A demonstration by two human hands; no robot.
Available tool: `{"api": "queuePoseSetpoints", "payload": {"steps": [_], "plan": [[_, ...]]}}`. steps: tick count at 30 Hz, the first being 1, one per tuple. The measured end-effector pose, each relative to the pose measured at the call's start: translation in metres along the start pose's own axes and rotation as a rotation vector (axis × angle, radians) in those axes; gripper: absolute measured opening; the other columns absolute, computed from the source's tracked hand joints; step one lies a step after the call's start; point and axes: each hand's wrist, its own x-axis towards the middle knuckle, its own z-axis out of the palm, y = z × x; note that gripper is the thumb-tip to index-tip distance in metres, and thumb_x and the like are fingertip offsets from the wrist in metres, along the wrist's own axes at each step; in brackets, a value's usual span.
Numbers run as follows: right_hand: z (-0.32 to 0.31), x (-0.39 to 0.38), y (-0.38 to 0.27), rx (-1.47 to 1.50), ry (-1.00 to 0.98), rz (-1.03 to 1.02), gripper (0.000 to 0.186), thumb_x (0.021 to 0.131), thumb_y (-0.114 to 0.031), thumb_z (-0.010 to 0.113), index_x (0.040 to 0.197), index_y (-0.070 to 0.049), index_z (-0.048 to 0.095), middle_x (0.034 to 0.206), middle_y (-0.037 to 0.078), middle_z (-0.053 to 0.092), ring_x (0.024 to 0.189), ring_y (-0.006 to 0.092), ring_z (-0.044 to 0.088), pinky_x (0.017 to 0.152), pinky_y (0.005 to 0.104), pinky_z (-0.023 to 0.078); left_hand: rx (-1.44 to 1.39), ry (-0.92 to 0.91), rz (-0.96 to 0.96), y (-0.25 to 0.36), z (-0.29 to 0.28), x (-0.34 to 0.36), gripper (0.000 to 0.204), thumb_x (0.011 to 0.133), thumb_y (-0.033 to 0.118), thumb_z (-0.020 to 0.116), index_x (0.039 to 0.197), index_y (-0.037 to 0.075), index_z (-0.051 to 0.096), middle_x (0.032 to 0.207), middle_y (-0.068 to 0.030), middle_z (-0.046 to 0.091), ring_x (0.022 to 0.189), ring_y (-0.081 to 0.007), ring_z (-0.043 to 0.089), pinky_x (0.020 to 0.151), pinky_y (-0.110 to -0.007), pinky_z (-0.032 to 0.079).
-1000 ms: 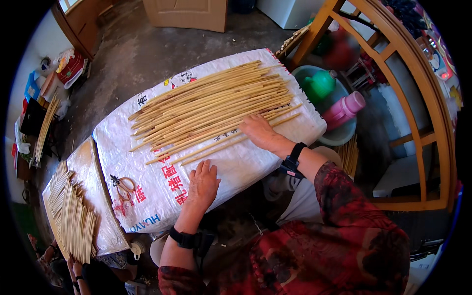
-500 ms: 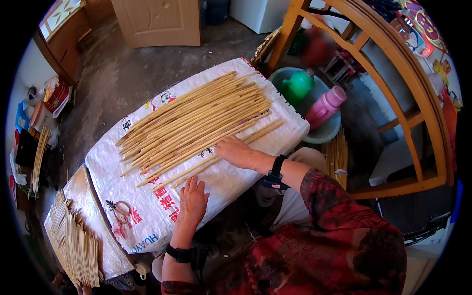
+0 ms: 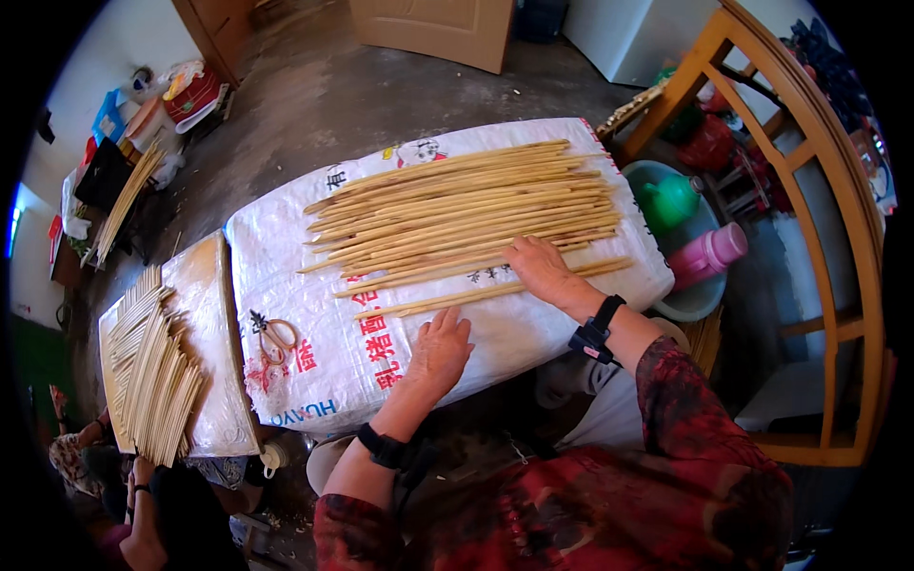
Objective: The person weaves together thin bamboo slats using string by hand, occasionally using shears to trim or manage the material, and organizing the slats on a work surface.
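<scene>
A wide layer of long, pale yellow peeled sticks (image 3: 457, 209) lies side by side on a white woven sack (image 3: 514, 343) with printing. Just nearer to me, a couple of loose sticks (image 3: 409, 309) lie close together, slightly apart from the layer. My right hand (image 3: 543, 269) rests palm down over the near edge of the layer and the loose sticks, fingertips on the wood. Below the loose sticks, my left hand (image 3: 441, 354) lies on the sack with its fingers apart and nothing in it. What is under the right palm is hidden.
Scissors (image 3: 276, 341) lie at the sack's left. Beyond them, a board (image 3: 219, 381) holds a pile of thinner sticks (image 3: 157, 381), beside another person's arm (image 3: 143, 504). At the right are a basin (image 3: 690, 300) with green and pink flasks (image 3: 709, 252) and a wooden frame (image 3: 819, 209).
My view has turned left, bringing the other person into sight. My left hand has shifted right along the near side of the loose sticks, which now lie closer together. My right hand stays over the sticks.
</scene>
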Motion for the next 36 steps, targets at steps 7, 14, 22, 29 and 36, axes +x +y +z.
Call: {"api": "queuePoseSetpoints", "payload": {"steps": [7,14,22,29,36], "plan": [[-0.01,0.01,0.015,-0.143,-0.163,-0.089,0.01,0.074,-0.008,0.052,0.072,-0.004,0.061,0.075,0.016,0.059,0.073,0.0299,0.06,0.062,0.0421,0.047,-0.008,0.051,-0.003,-0.002,-0.006,0.001,0.031,0.074,0.014,0.066,0.101,0.002,0.056,0.124,-0.0197,0.047,0.116,-0.0349,0.045,0.091,-0.046,0.039],[-0.031,0.07,0.001,0.001,-0.001,-0.039,0.017,0.075,-0.013,0.054,0.088,-0.005,0.061,0.093,0.014,0.061,0.094,0.0272,0.058,0.078,0.0401,0.045,-0.009,0.073,-0.014,-0.006,-0.007,0.004,0.029,0.073,0.01,0.065,0.098,0.002,0.055,0.123,-0.0182,0.046,0.112,-0.0347,0.046,0.088,-0.045,0.041],[0.023,0.099,0.007,0.059,0.094,-0.044,0.045,0.08,-0.03,0.06,0.118,-0.007,0.05,0.119,0.014,0.051,0.121,0.0311,0.039,0.096,0.0491,0.032,0.198,0.151,0.043,0.0,0.0,0.029,0.043,0.075,0.018,0.067,0.114,0.007,0.052,0.137,-0.0144,0.036,0.13,-0.032,0.03,0.102,-0.055,0.026],[0.024,0.076,0.002,0.128,0.126,-0.166,0.04,0.078,-0.033,0.062,0.109,-0.008,0.054,0.106,0.01,0.055,0.11,0.0274,0.046,0.09,0.0441,0.036,0.287,0.133,-0.028,-0.016,0.014,0.036,0.058,0.075,0.022,0.067,0.128,0.011,0.045,0.142,-0.012,0.031,0.134,-0.0304,0.025,0.104,-0.059,0.018],[0.028,0.121,0.025,0.045,0.215,-0.106,0.015,0.075,-0.012,0.056,0.088,-0.008,0.059,0.086,0.01,0.057,0.088,0.0269,0.055,0.075,0.0378,0.045,0.379,0.154,0.016,-0.017,0.023,0.036,0.05,0.079,0.02,0.06,0.126,0.009,0.046,0.141,-0.0118,0.033,0.133,-0.0292,0.028,0.104,-0.059,0.02]]}}
